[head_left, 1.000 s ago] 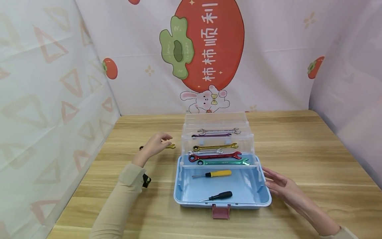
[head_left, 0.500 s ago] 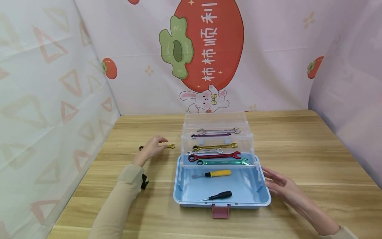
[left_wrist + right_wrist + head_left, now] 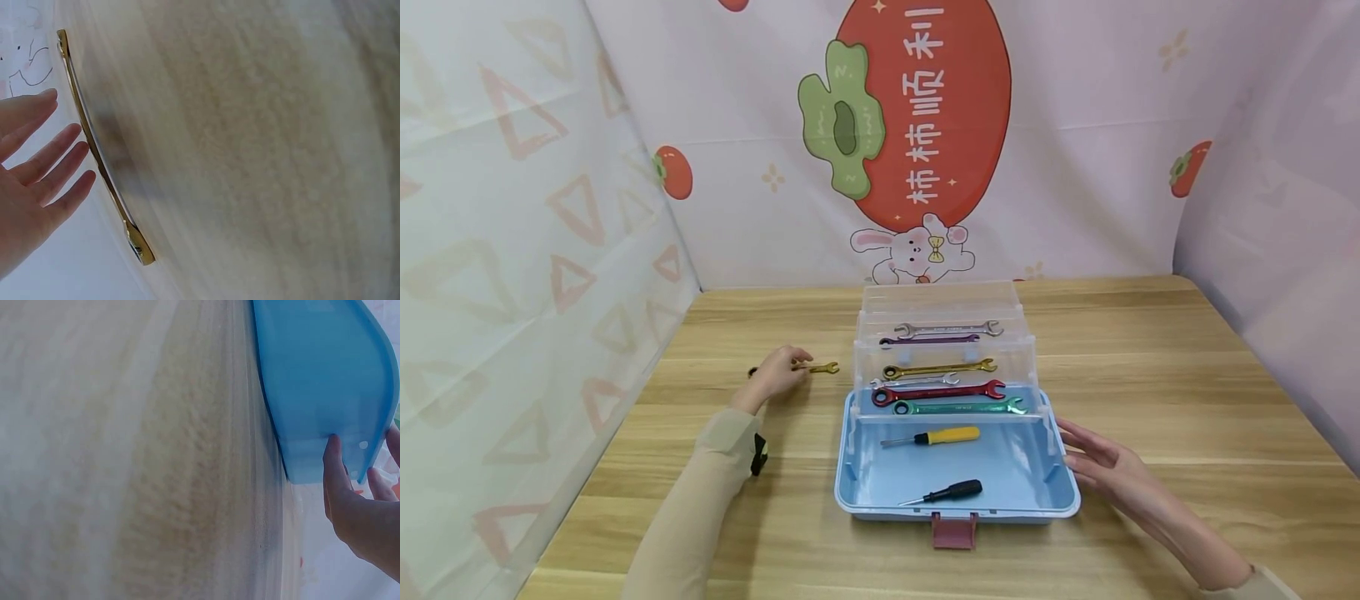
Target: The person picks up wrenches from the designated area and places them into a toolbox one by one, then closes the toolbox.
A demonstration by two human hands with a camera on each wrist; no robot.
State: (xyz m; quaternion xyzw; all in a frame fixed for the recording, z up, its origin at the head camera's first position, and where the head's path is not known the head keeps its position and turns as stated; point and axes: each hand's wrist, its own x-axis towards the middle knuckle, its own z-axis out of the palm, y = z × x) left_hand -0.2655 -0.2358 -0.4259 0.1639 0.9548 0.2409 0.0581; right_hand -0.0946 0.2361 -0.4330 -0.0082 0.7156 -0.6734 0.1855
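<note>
A gold combination wrench (image 3: 826, 367) lies on the table left of a light blue toolbox (image 3: 1007, 479). My left hand (image 3: 778, 372) is over the wrench's middle, hiding part of it in the head view. In the left wrist view, the fingers of that hand (image 3: 40, 181) are spread and fairly straight, close to the wrench (image 3: 94, 147); contact is unclear. At the toolbox's right side is my right hand (image 3: 1112, 471), its fingertips resting against the wall. The right wrist view shows a finger (image 3: 336, 462) extended along the blue wall (image 3: 325, 381).
Clear fold-out trays (image 3: 1026, 358) rise from the toolbox's back, with several coloured wrenches, including a red one (image 3: 936, 393) and a green one (image 3: 962, 407). A yellow screwdriver (image 3: 951, 435) and a black screwdriver (image 3: 955, 490) lie inside. A pink latch (image 3: 954, 532) hangs at the front.
My left hand has shifted slightly left and lowered toward the gold wrench, uncovering more of its open end. My right hand stays at the toolbox's side.
</note>
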